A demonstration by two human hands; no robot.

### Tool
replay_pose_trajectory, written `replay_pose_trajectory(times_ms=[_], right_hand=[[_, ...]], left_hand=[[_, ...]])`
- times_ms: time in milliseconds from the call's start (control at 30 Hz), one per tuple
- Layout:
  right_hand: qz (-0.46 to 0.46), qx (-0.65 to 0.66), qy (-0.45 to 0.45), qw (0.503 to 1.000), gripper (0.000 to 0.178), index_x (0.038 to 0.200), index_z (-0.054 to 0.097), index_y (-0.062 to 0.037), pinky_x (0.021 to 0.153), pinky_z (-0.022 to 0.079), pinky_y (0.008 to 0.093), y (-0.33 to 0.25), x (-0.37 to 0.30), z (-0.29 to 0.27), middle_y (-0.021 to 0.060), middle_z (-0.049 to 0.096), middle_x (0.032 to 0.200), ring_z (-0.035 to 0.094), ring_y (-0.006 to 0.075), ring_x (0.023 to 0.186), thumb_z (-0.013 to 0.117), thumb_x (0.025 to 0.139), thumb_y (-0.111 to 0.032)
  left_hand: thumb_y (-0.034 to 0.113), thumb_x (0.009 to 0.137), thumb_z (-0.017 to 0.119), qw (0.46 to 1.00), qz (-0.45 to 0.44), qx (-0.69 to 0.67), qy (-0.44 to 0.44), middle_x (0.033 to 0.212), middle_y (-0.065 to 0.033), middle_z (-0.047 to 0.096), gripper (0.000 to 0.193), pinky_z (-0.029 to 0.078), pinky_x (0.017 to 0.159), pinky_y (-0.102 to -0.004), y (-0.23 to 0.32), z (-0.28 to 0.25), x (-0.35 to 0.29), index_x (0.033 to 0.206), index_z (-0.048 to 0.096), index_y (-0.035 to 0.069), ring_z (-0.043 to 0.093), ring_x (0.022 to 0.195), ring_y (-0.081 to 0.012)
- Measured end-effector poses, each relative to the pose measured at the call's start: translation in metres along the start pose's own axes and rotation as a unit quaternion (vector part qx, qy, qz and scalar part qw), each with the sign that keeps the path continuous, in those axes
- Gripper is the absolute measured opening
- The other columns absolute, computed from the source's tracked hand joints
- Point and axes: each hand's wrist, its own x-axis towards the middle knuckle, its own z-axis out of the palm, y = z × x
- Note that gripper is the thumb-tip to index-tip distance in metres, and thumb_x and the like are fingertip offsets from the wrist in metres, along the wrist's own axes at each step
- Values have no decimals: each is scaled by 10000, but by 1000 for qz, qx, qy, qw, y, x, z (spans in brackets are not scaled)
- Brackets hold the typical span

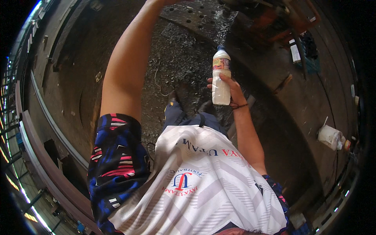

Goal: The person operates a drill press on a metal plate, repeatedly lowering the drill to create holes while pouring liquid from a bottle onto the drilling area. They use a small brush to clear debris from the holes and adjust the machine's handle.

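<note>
My right hand (233,91) is wrapped round a clear plastic bottle (221,87) filled with something milky white. The bottle has a dark blue cap and a colourful label, and its cap end points away from me, toward a wet, shaving-strewn area. A dark metal plate (184,16) with rows of round holes lies just beyond. My left arm stretches far forward, and only a sliver of my left hand (169,2) shows at the top edge. Its fingers, and whatever they touch, are out of the picture.
Metal shavings (158,80) cover the ground around my feet. An orange-brown machine frame (274,27) stands at the far right. A white container (331,137) lies farther right. Long metal bars (55,125) run along the left.
</note>
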Motion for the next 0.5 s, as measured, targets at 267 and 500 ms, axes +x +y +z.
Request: replay_pose_trajectory(times_ms=[267,500], right_hand=[[-87,-9,8,996,485,1246,510,33,738,590,346,16,-3,-3,201,680,1067,710,261,871,639,907,-288],[-117,51,19,992,440,1227,526,16,700,594,350,33,3,18,185,695,1027,714,261,831,642,906,-262]], left_hand=[[462,714,722,995,35,33,84,789,-165,702,392,541,734,-451,69,-37,-44,823,739,85,688,780,-346],[491,736,757,984,75,61,152,791,-162,714,418,558,696,-435,60,-6,-55,894,759,104,707,764,-341]])
